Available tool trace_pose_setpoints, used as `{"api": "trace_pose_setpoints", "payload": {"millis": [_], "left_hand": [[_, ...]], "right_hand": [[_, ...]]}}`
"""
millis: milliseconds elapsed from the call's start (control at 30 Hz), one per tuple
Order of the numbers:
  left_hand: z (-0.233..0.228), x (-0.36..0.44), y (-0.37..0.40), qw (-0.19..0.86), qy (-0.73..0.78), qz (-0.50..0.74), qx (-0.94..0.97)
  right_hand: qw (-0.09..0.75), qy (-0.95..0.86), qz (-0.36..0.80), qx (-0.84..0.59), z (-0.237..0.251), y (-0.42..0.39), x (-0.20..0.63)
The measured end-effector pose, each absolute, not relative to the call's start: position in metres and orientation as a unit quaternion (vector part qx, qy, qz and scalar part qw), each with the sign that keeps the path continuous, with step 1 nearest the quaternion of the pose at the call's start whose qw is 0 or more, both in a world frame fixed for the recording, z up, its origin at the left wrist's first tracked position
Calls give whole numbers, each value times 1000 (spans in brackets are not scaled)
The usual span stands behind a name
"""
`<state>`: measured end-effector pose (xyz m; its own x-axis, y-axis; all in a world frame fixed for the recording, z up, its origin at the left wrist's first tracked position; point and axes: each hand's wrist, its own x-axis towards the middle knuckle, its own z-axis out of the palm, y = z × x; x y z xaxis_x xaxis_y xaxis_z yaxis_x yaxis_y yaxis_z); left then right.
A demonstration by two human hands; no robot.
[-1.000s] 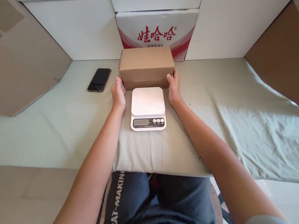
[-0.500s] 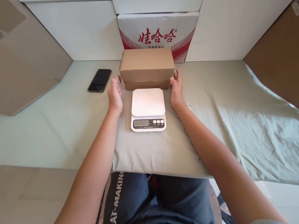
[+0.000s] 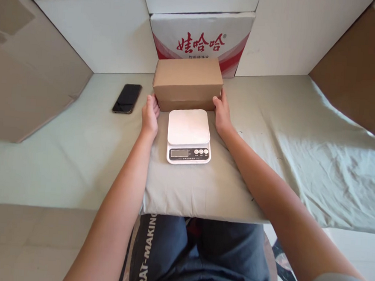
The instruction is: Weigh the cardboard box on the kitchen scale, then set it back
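Head camera shows me a plain brown cardboard box (image 3: 187, 84), closed, so I cannot tell what is inside. It sits on the pale green cloth (image 3: 303, 135) just behind a small white kitchen scale (image 3: 189, 136), close to it, and nothing lies on the scale's smooth square platform.

My left hand (image 3: 150, 115) is at the box's lower left corner, fingers together and curled loosely, their tips touching the cardboard. My right hand (image 3: 222, 114) is pressed flat against the box's right end, fingers straight and together, thumb on the near edge. Both hands stay unclosed; they bracket the box from either side rather than wrap it, and it rests on the cloth.

The box is a matte, sharp-edged oblong with a seam running along its front face. The scale is glossy plastic with rounded corners, a grey display and three round buttons on its front strip. The cloth is soft and wrinkled, more so to the right. A black phone (image 3: 127, 98) lies flat, screen up, well to the left of the box. Behind stands a white carton with red characters (image 3: 200, 43), among plain white panels (image 3: 101, 31).
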<state>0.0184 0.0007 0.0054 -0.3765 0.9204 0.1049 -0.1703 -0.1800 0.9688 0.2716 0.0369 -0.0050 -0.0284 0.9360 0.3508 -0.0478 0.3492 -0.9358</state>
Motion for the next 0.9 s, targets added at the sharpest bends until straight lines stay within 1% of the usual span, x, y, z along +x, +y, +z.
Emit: {"api": "trace_pose_setpoints", "payload": {"millis": [133,233,433,533,600,733,900], "left_hand": [[7,22,-1,396,489,671,392],[11,25,-8,381,491,675,397],[39,31,-36,316,442,703,458],[55,31,-60,290,430,694,499],[60,32,-81,279,435,688,509],[49,36,-131,264,465,679,502],[20,41,-160,279,478,674,489]], "right_hand": [[567,-575,433,-401,11,23,266],[571,-576,428,-399,19,14,264],[604,-607,367,-363,38,-11,260],[618,-618,341,-348,49,-28,264],[612,-631,322,-351,51,-45,271],[579,-654,294,-388,41,-83,291],[582,-647,296,-394,23,-101,296]]}}
